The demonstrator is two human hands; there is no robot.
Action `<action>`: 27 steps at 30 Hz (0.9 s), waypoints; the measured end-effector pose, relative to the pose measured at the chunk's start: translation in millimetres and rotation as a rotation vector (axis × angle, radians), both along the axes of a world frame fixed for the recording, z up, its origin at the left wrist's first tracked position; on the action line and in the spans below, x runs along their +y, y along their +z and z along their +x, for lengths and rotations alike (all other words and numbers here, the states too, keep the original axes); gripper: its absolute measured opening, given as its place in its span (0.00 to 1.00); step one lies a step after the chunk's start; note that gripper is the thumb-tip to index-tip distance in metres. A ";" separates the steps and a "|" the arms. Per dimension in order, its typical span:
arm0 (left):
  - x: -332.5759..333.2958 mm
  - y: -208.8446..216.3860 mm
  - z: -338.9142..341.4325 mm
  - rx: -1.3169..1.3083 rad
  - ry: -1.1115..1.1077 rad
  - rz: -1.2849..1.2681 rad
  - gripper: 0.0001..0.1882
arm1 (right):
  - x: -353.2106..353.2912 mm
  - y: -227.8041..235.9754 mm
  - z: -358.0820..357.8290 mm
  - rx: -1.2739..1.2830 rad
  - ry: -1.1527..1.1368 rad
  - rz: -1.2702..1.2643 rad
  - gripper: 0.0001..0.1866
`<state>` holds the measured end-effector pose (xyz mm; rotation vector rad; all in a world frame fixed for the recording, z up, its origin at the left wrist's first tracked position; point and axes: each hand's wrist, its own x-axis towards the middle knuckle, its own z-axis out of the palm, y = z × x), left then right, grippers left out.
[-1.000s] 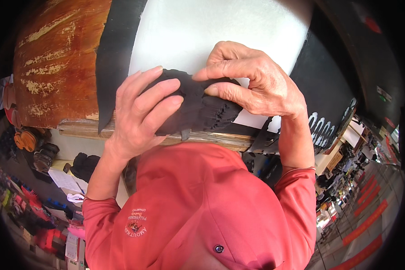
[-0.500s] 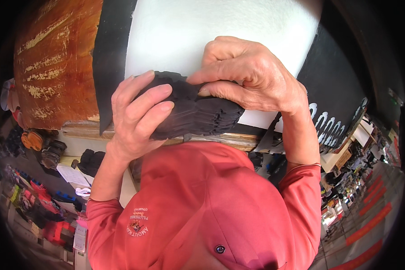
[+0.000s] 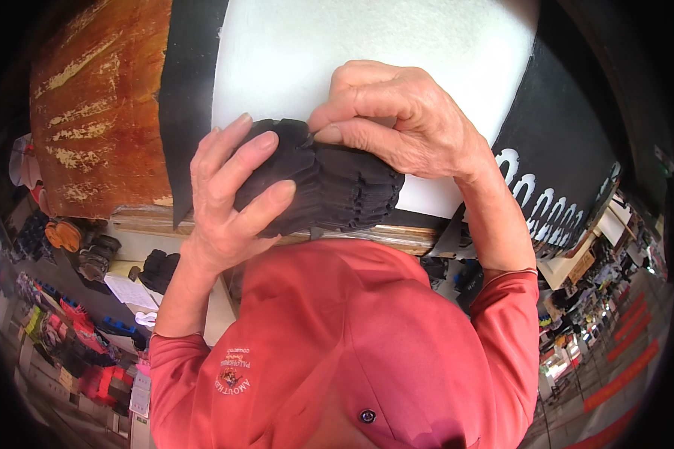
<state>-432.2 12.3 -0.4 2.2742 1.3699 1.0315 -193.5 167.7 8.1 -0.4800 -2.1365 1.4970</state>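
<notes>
A thick stack of black, layered, soft-looking pieces [image 3: 329, 183] lies at the front edge of the work table, its right end showing many thin wavy edges. My left hand [image 3: 228, 187] holds its left end, fingers apart across the top; the thumb is hidden. At the stack's far edge my right hand [image 3: 404, 123] has thumb and forefinger pinched together on an edge of the black pieces. How many layers sit in the pinch cannot be seen. Beneath the stack and right hand lies a white sheet [image 3: 284, 67].
Left of the sheet are a black strip [image 3: 189, 97] and a worn brown board [image 3: 105, 112]. A black mat [image 3: 565, 127] with white looped cut-outs [image 3: 543, 202] is at the right. Below on the left are papers [image 3: 131, 290] and dark bundles [image 3: 159, 269].
My right hand has shifted left along the stack's far edge, its thumb and forefinger drawing closer together. My left fingers have spread wider over the stack.
</notes>
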 end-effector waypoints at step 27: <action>5.0 6.1 -0.1 -0.021 -0.021 -0.055 0.39 | -5.2 5.0 -9.6 -0.118 -0.011 -0.284 0.04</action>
